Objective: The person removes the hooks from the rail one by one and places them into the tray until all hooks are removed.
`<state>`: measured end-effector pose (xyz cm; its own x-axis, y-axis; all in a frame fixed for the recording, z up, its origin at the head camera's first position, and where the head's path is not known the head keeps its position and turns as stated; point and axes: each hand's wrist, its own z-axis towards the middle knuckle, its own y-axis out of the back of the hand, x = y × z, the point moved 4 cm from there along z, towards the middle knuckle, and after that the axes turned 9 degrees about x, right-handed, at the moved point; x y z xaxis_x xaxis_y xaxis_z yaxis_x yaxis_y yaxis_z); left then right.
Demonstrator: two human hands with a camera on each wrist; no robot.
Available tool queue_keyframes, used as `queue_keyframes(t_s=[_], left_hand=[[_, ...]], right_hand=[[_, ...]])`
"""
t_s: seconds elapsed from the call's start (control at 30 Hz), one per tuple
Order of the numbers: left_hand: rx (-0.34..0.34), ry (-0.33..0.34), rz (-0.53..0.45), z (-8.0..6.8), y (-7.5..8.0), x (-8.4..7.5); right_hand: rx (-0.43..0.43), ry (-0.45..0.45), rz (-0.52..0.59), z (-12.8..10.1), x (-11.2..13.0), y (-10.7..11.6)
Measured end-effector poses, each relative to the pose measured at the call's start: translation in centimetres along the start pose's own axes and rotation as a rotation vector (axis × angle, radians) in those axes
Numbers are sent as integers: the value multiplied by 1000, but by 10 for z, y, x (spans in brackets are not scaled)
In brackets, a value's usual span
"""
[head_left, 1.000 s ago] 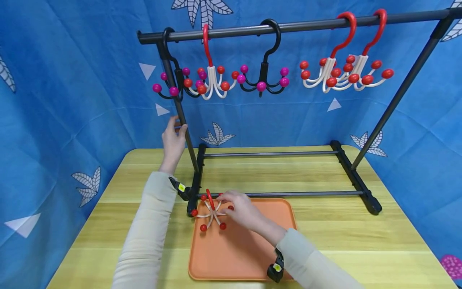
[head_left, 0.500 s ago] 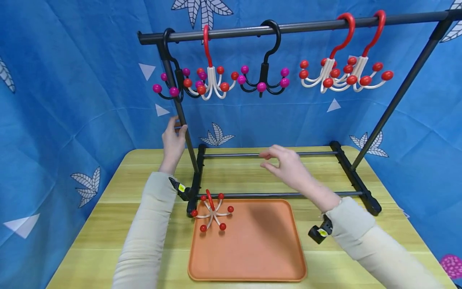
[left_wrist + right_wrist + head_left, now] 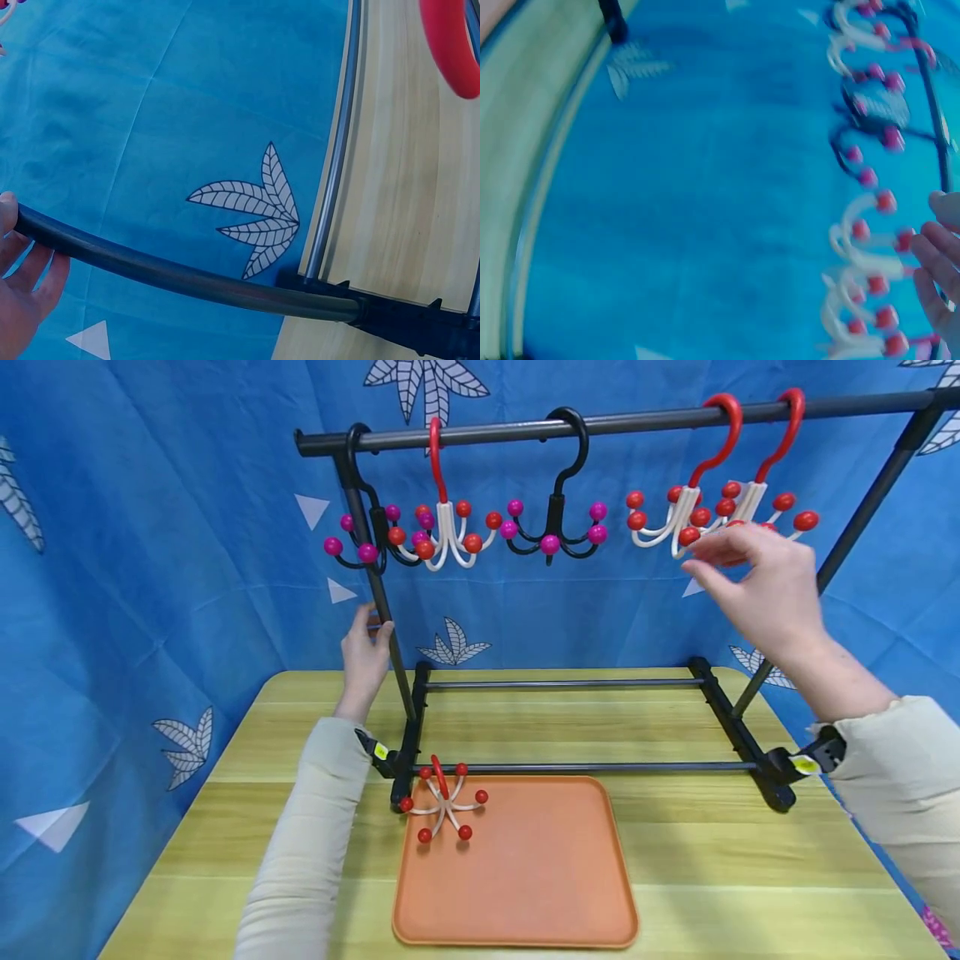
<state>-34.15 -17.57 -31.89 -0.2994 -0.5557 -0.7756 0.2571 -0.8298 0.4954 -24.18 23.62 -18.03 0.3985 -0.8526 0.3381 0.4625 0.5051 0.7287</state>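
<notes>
My left hand (image 3: 363, 662) grips the left upright of a black metal rack (image 3: 401, 675), thumb and fingers around the tube in the left wrist view. My right hand (image 3: 776, 589) is raised at the right with loosely curved fingers, nothing in them. It partly covers one of two white hook hangers (image 3: 684, 510) with red hooks and red ball tips. Whether it touches them I cannot tell. Farther left on the top rail hang a black hanger with magenta balls (image 3: 555, 518), a red-hooked white hanger (image 3: 446, 531) and another black hanger (image 3: 378, 522).
One more white hanger with red balls (image 3: 445, 806) rests at the upper left of an orange tray (image 3: 555, 868), its red hook upward. The tray lies on the wooden table (image 3: 750, 877) before the rack's lower bar (image 3: 585, 767). Blue cloth (image 3: 187, 568) hangs behind and at both sides.
My right hand has left the hanger in the tray and moved up and right to the hangers at the right of the rail. My left hand stays on the upright.
</notes>
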Motion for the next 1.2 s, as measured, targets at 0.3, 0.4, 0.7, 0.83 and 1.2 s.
queue_keyframes(t_s=[0.3, 0.4, 0.7, 0.83, 1.2], left_hand=[[-6, -4, 13, 2, 0, 0], [-6, -3, 19, 2, 1, -1], [5, 9, 23, 1, -1, 0], [6, 0, 19, 1, -2, 0], [-2, -6, 17, 0, 0, 0]], right_hand=[[-210, -341, 30, 31, -37, 47], [-243, -429, 96, 40, -42, 52], [-105, -568, 413, 58, -60, 43], [-123, -571, 489, 60, -66, 39], [-238, -530, 603, 64, -69, 49]])
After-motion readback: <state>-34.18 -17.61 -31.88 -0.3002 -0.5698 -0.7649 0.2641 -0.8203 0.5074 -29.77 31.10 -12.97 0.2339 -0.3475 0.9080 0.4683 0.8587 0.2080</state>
